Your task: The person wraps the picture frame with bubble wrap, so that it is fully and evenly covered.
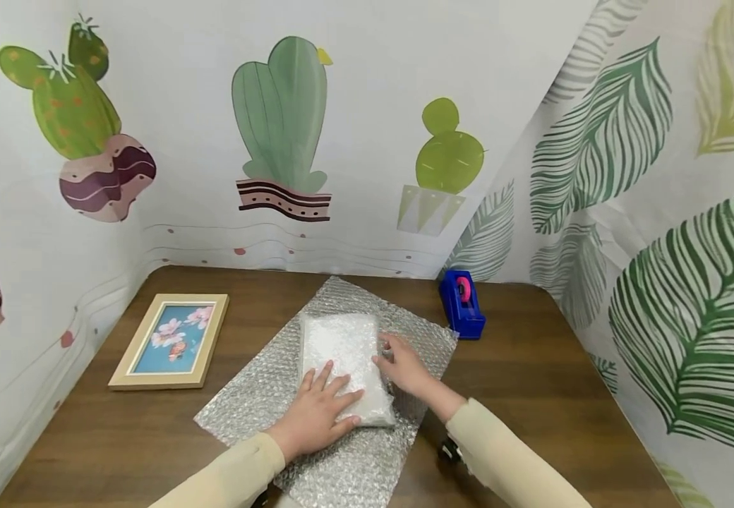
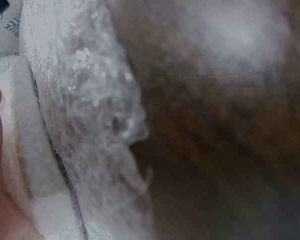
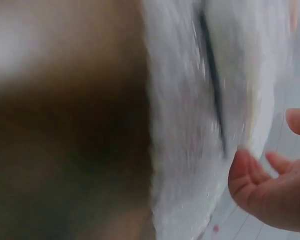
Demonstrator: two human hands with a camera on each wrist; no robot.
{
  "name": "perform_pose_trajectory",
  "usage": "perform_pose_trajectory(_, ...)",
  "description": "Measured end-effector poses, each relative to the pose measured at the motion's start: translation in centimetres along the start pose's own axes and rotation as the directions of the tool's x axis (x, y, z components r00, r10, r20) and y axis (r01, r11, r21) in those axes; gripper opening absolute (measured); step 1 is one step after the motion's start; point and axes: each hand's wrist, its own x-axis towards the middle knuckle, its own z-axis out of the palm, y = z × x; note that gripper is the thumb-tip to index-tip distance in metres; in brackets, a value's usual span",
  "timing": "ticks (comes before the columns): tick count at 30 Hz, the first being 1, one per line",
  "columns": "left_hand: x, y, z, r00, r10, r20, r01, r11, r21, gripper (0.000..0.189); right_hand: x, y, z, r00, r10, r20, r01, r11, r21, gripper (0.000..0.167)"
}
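Note:
A flat rectangular parcel [image 1: 348,342] in white bubble wrap lies on a larger sheet of clear bubble wrap [image 1: 259,384]. My left hand [image 1: 317,416] rests on the parcel's near left part, fingers spread. At the parcel's right edge is my right hand [image 1: 408,363], its fingers slightly bent and thumb apart from them. In the right wrist view, a gap shows between the right hand's [image 3: 275,190] thumb and fingers. The left wrist view has the parcel's side [image 2: 37,140] showing a yellowish line through the wrap, with part of the left hand [image 2: 5,210] beside it.
A light wood picture frame [image 1: 212,339] with a pink flower picture lies on the left of the brown table [image 1: 532,381]. A blue tape dispenser [image 1: 465,324] with a pink roll stands at the back right, close to the sheet's corner. Printed cloth [image 1: 367,141] hangs behind.

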Motion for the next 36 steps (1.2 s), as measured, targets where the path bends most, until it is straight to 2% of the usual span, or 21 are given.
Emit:
perform_pose_trajectory(5,0.0,-0.1,0.1,1.0,-0.003,0.011,0.003,1.0,0.008,0.047,-3.3,-0.4,1.0,0.999,0.028,0.04,-0.029,0.999,0.03,0.075)
perform_pose_trajectory(11,0.1,0.1,0.1,1.0,-0.005,0.008,0.005,1.0,-0.012,0.048,-5.6,-0.3,1.7,0.996,0.03,0.086,-0.038,0.996,0.084,0.077)
perform_pose_trajectory(16,0.2,0.1,0.0,1.0,-0.026,0.0,0.026,0.999,-0.024,0.048,-6.0,-0.1,2.1,0.998,0.019,0.062,-0.026,0.993,0.116,0.074)
perform_pose_trajectory(23,0.5,0.0,-0.7,0.998,-0.066,-0.011,0.064,0.988,-0.143,0.048,-6.0,0.4,2.8,1.0,0.011,0.022,-0.014,0.993,0.12,0.071)
perform_pose_trajectory(30,-0.4,-0.5,-1.9,0.996,-0.086,0.004,0.085,0.975,-0.204,0.053,-6.0,0.5,3.2,1.0,0.026,0.006,-0.027,0.992,0.12,0.07)
perform_pose_trajectory(32,-1.0,-0.5,-2.4,0.994,-0.112,-0.004,0.106,0.953,-0.282,0.059,-6.0,0.4,3.0,1.0,0.03,0.002,-0.03,0.992,0.127,0.07)
perform_pose_trajectory(33,-1.4,-0.6,-2.7,0.991,-0.136,-0.011,0.124,0.933,-0.337,0.062,-6.1,0.4,3.0,0.999,0.034,0.001,-0.034,0.991,0.13,0.07)
perform_pose_trajectory(35,-2.2,-0.7,-3.3,0.978,-0.208,-0.018,0.176,0.867,-0.466,0.07,-6.1,0.3,2.9,0.999,0.04,0.001,-0.04,0.989,0.142,0.071)
perform_pose_trajectory(36,-2.7,-0.8,-3.5,0.967,-0.253,-0.014,0.207,0.821,-0.532,0.073,-6.2,0.3,2.9,0.999,0.038,0.003,-0.038,0.988,0.149,0.071)
